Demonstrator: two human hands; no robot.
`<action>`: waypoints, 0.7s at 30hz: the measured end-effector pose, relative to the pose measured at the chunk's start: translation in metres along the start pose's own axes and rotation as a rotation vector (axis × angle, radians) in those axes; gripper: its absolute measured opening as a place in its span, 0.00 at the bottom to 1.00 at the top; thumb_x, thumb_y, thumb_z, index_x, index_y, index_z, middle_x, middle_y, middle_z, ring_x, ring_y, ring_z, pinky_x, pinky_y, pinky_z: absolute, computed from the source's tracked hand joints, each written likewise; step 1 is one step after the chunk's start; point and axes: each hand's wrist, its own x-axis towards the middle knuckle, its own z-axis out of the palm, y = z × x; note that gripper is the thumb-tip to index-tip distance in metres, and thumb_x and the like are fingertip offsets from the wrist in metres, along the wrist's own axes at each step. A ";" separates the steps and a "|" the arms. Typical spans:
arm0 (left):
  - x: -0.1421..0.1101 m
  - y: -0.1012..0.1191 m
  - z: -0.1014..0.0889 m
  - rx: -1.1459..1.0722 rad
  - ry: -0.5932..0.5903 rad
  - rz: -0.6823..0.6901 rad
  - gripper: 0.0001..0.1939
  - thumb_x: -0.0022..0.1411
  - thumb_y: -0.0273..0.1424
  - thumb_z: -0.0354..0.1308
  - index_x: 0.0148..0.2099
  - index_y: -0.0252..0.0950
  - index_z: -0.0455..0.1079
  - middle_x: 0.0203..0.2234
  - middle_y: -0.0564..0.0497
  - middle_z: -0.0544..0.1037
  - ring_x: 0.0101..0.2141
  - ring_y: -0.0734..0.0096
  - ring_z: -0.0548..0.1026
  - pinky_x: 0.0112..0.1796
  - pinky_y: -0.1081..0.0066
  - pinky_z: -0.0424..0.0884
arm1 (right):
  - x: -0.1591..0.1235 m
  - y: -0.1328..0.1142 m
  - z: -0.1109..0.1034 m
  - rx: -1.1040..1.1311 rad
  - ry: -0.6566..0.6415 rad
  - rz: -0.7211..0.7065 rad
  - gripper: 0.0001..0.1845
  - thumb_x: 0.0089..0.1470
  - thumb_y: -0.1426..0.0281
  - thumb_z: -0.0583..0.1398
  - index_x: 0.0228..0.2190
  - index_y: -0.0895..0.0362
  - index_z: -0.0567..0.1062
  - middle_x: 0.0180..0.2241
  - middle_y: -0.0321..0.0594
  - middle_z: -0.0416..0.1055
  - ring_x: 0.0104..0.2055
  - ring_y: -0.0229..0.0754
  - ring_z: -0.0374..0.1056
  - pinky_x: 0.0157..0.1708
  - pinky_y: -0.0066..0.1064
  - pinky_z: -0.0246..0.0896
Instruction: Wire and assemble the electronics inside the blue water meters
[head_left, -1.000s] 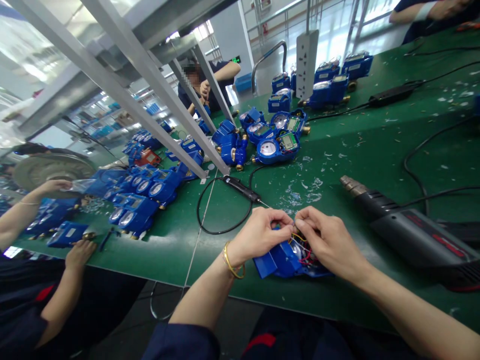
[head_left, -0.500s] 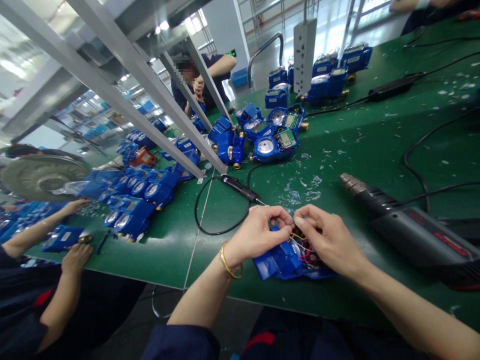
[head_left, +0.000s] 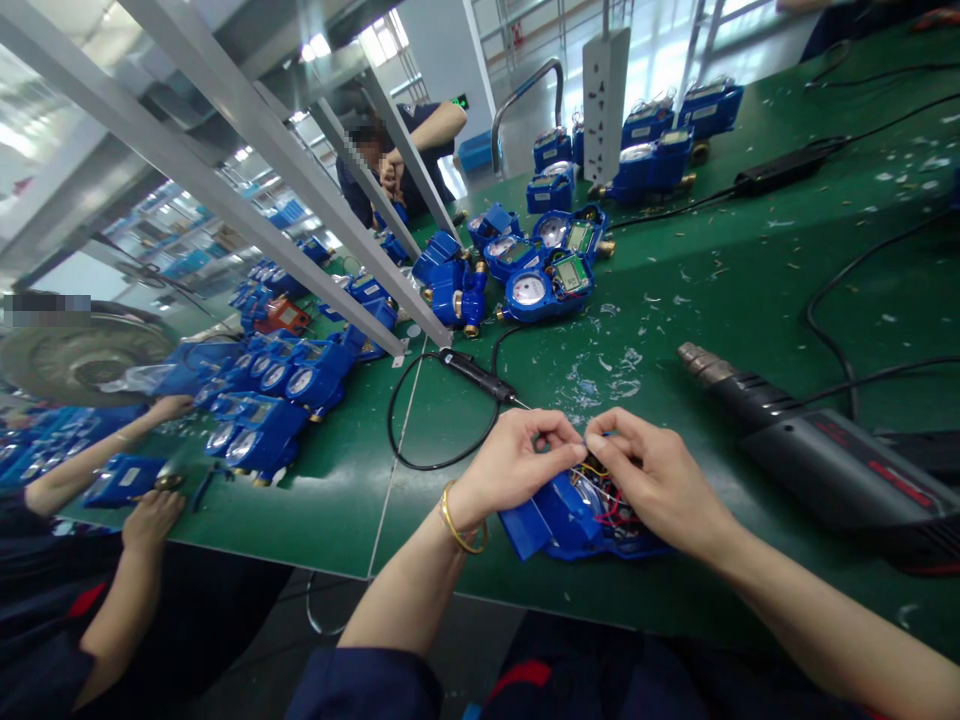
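The left hand (head_left: 517, 465) and right hand (head_left: 652, 485) are pinching something too fine to identify, fingertips nearly meeting. The opened blue water meter (head_left: 551, 520) is lying just below the fingers; any tugging is risking pulling the red and yellow wires (head_left: 611, 505) loose.

Left hand (head_left: 517, 465) pinching, right hand (head_left: 652, 482) pinching
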 end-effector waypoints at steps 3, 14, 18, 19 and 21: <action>0.000 0.001 -0.001 -0.095 -0.041 -0.057 0.15 0.59 0.39 0.61 0.31 0.31 0.73 0.22 0.55 0.69 0.25 0.77 0.63 0.29 0.75 0.60 | 0.000 0.000 0.000 0.024 -0.011 0.014 0.15 0.60 0.57 0.53 0.32 0.56 0.68 0.15 0.28 0.58 0.19 0.33 0.51 0.20 0.26 0.46; 0.003 -0.003 -0.006 -0.062 0.034 -0.028 0.17 0.65 0.41 0.55 0.35 0.32 0.74 0.24 0.53 0.73 0.27 0.75 0.68 0.33 0.74 0.63 | 0.000 -0.003 0.001 0.026 0.016 0.043 0.18 0.60 0.56 0.52 0.31 0.57 0.69 0.15 0.28 0.56 0.18 0.32 0.50 0.20 0.26 0.45; 0.002 0.000 0.000 -0.075 0.062 -0.008 0.10 0.57 0.36 0.64 0.33 0.32 0.74 0.27 0.52 0.75 0.31 0.72 0.69 0.37 0.72 0.64 | -0.001 -0.003 0.001 0.017 0.021 0.026 0.19 0.61 0.55 0.52 0.29 0.57 0.69 0.15 0.28 0.55 0.18 0.31 0.50 0.19 0.26 0.44; 0.002 0.000 0.001 -0.089 0.079 -0.009 0.09 0.57 0.35 0.63 0.32 0.32 0.73 0.27 0.52 0.74 0.31 0.72 0.68 0.37 0.72 0.64 | -0.001 -0.003 0.001 0.014 0.016 0.022 0.19 0.61 0.55 0.52 0.29 0.57 0.69 0.15 0.28 0.55 0.18 0.31 0.50 0.20 0.26 0.44; 0.002 -0.003 0.001 -0.118 0.134 -0.010 0.08 0.59 0.33 0.61 0.32 0.32 0.72 0.26 0.53 0.73 0.31 0.73 0.68 0.37 0.72 0.63 | -0.002 -0.001 0.001 0.003 0.019 0.015 0.19 0.61 0.55 0.52 0.29 0.57 0.69 0.15 0.28 0.55 0.18 0.31 0.50 0.20 0.26 0.45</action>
